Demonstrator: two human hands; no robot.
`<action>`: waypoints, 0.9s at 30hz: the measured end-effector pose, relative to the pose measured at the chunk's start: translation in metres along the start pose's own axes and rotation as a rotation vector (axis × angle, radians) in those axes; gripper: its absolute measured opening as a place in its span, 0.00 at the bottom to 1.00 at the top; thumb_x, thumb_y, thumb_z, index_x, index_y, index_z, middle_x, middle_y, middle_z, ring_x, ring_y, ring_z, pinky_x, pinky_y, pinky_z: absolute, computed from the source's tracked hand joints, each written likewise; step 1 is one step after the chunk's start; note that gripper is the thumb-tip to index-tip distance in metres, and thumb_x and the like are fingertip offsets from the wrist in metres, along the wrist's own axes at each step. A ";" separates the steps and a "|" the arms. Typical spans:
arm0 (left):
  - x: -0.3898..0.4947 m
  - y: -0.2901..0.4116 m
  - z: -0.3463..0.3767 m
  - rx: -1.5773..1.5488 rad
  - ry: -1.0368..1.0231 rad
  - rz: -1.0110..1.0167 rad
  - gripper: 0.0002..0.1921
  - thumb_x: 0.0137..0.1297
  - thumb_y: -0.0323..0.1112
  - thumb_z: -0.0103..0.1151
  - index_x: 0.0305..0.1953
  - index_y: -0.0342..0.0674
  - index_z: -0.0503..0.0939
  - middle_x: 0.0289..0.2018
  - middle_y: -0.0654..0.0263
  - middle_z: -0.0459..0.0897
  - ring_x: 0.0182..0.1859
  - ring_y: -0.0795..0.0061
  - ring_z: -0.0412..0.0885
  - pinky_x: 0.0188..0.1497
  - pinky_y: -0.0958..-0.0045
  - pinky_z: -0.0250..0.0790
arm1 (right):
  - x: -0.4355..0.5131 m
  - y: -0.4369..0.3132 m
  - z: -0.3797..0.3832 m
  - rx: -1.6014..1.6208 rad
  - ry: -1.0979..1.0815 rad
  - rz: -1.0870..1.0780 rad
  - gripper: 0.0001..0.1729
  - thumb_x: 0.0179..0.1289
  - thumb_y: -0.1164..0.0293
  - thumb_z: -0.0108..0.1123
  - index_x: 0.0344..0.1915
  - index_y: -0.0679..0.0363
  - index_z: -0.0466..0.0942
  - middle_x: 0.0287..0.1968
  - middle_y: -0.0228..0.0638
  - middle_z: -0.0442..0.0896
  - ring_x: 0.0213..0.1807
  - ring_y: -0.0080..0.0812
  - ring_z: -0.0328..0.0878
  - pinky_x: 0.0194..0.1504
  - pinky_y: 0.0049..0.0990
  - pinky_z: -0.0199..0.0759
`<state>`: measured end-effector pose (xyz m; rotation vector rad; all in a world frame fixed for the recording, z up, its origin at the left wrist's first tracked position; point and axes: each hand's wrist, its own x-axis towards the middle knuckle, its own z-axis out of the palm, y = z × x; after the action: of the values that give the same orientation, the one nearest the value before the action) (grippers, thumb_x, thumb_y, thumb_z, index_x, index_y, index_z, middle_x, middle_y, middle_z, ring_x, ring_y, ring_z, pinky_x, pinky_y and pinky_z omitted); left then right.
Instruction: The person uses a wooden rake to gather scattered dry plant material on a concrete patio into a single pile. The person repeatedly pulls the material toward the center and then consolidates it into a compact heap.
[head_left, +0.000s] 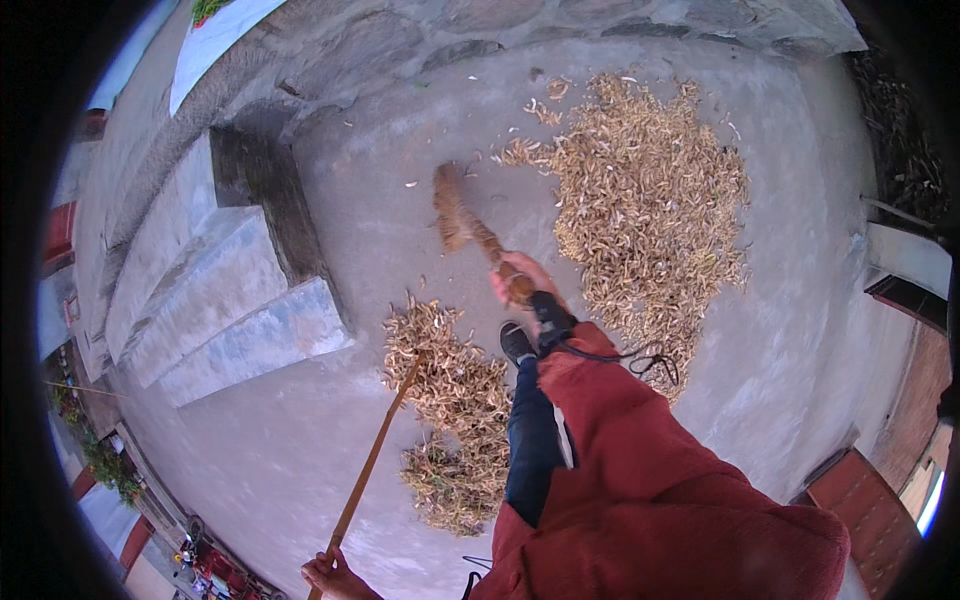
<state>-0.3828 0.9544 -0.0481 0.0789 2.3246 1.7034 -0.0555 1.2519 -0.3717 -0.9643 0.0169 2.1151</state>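
My right hand (525, 281) grips the handle of a short straw hand broom (455, 210), its head blurred over the concrete floor (360, 202). To the right of the broom lies a large spread heap of dry pods and loose pale beans (652, 217). At the bottom left my left hand (339, 576) is closed around a long wooden stick (375, 442). The stick's far end meets a smaller heap of dry pods (457, 397) beside my leg. A dark cord hangs at my right wrist.
Concrete steps (247, 300) rise at the left, with a stone wall (480, 30) along the far side. My shoe (516, 341) stands between the two heaps. A red vehicle (217, 570) is at the lower left, and a reddish-brown panel (862, 517) at the lower right.
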 end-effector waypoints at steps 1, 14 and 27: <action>0.000 -0.001 -0.003 -0.010 0.016 0.015 0.11 0.62 0.39 0.46 0.27 0.40 0.64 0.27 0.68 0.65 0.34 0.78 0.65 0.44 0.70 0.67 | -0.004 -0.014 -0.015 0.052 -0.044 0.064 0.17 0.55 0.58 0.51 0.30 0.64 0.69 0.22 0.32 0.73 0.18 0.22 0.70 0.19 0.20 0.66; -0.024 0.018 0.037 0.132 -0.126 0.026 0.11 0.62 0.39 0.44 0.29 0.40 0.60 0.27 0.67 0.61 0.35 0.77 0.63 0.47 0.66 0.65 | -0.135 -0.126 -0.154 0.083 0.326 -0.198 0.25 0.53 0.57 0.52 0.37 0.71 0.66 0.28 0.39 0.74 0.23 0.27 0.73 0.21 0.20 0.71; -0.059 0.031 0.054 0.135 -0.186 0.011 0.10 0.62 0.41 0.45 0.30 0.44 0.60 0.24 0.69 0.65 0.32 0.79 0.67 0.41 0.70 0.66 | -0.198 -0.091 -0.075 -0.016 0.310 -0.141 0.21 0.53 0.56 0.52 0.34 0.65 0.67 0.26 0.36 0.72 0.24 0.27 0.70 0.24 0.23 0.68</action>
<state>-0.3165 1.0025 -0.0237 0.2647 2.3002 1.4736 0.1305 1.1604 -0.2716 -1.2571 0.0858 1.8244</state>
